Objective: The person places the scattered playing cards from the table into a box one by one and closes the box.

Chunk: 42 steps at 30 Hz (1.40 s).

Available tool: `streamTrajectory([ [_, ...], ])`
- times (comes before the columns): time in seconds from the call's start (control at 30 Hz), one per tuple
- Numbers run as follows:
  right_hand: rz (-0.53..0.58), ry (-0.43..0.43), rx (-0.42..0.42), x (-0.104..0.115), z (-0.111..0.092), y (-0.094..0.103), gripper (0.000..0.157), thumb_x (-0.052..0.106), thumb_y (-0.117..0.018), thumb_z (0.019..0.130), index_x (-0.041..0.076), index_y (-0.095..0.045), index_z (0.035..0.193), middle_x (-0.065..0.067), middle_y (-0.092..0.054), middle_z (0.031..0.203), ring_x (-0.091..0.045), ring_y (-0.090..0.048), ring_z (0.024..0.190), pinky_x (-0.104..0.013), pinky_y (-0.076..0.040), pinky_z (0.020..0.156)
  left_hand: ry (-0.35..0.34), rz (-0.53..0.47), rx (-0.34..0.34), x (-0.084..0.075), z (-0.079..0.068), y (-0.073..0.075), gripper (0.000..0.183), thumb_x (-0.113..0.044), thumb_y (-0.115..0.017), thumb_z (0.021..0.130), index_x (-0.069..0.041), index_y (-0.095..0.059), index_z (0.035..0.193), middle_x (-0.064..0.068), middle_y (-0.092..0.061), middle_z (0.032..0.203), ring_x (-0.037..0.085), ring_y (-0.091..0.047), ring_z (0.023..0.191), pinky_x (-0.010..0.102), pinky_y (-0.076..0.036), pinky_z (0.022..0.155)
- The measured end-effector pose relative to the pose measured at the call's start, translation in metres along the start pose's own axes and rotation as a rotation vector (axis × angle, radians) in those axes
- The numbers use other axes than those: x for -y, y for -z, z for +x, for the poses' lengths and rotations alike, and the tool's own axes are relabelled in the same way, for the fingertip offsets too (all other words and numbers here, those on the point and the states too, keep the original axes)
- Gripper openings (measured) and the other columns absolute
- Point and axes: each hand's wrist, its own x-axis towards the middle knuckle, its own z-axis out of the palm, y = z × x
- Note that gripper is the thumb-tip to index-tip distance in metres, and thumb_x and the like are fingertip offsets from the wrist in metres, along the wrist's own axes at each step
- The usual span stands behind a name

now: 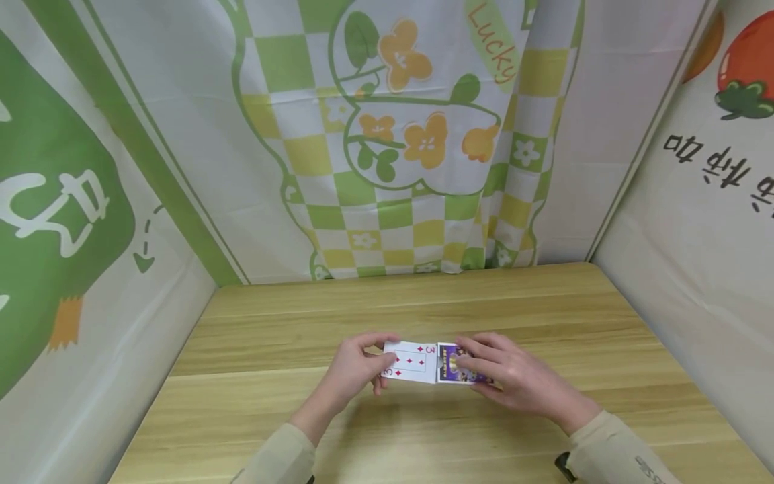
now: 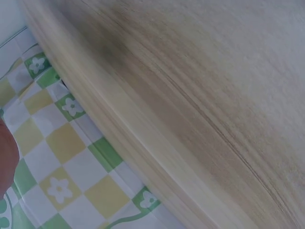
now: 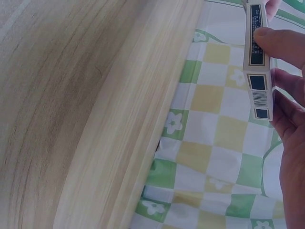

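Observation:
In the head view my left hand (image 1: 358, 366) pinches the left end of white playing cards (image 1: 413, 361), thumb on top and fingers beneath. The top card is a three of diamonds, face up. My right hand (image 1: 508, 373) grips a purple card box (image 1: 450, 363) from its right side, fingers over the top. The cards' right end meets the box's left opening; how far they reach inside is hidden. In the right wrist view the box (image 3: 258, 90) shows a dark printed side and a barcode end, held between thumb and fingers. Only a sliver of the left hand (image 2: 7, 157) enters the left wrist view.
A wood-grain table (image 1: 290, 316) lies beneath both hands. Behind it hangs a green and yellow checked cloth (image 1: 417, 232). Printed white sheets enclose the left (image 1: 163, 282) and right (image 1: 683, 255) sides.

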Motion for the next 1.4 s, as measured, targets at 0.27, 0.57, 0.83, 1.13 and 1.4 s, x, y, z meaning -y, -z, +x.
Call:
streamTrajectory([
  [0.27,-0.022,0.023,-0.011,-0.001,0.000,0.000,0.055,0.015,-0.079,0.066,0.010,-0.064,0.118,-0.009,-0.050,0.134,-0.029,-0.053,0.111,-0.039,-0.051,0.088,0.019,-0.007,-0.036,-0.007,0.001,-0.005,0.037,-0.011,-0.066,0.082,-0.008,-0.062,0.118,0.015,-0.056,0.098,0.019,-0.057,0.047,0.043,-0.054,0.044],
  [0.57,-0.031,0.008,0.001,-0.001,-0.001,0.000,0.056,0.015,-0.079,0.066,0.011,-0.064,0.119,-0.008,-0.050,0.135,-0.029,-0.053,0.111,-0.040,-0.052,0.088,0.023,0.016,-0.071,-0.019,-0.002,-0.011,0.035,-0.008,-0.064,0.081,-0.009,-0.063,0.116,0.016,-0.059,0.094,0.017,-0.054,0.044,0.037,-0.051,0.038],
  [0.83,-0.011,0.003,-0.009,-0.001,-0.002,0.001,0.055,0.015,-0.080,0.064,0.011,-0.065,0.117,-0.009,-0.051,0.133,-0.028,-0.054,0.109,-0.039,-0.052,0.087,-0.019,0.050,-0.050,-0.020,-0.002,-0.009,0.030,-0.009,-0.064,0.083,-0.017,-0.065,0.112,0.011,-0.061,0.091,0.019,-0.052,0.042,0.025,-0.044,0.033],
  [1.13,0.012,0.000,-0.003,0.000,0.001,0.000,0.054,0.018,-0.078,0.068,0.012,-0.063,0.120,-0.008,-0.050,0.134,-0.028,-0.053,0.112,-0.039,-0.051,0.089,-0.025,-0.007,-0.042,-0.018,0.001,-0.011,0.030,-0.010,-0.066,0.083,-0.013,-0.065,0.113,0.012,-0.057,0.097,0.019,-0.052,0.043,0.029,-0.045,0.033],
  [1.4,0.031,-0.035,0.024,0.002,0.003,0.000,0.055,0.019,-0.078,0.071,0.014,-0.061,0.123,-0.008,-0.049,0.135,-0.026,-0.051,0.114,-0.037,-0.052,0.089,0.034,-0.116,-0.049,-0.015,0.005,-0.019,0.041,-0.014,-0.074,0.078,-0.015,-0.061,0.117,0.016,-0.056,0.098,0.022,-0.056,0.045,0.038,-0.053,0.039],
])
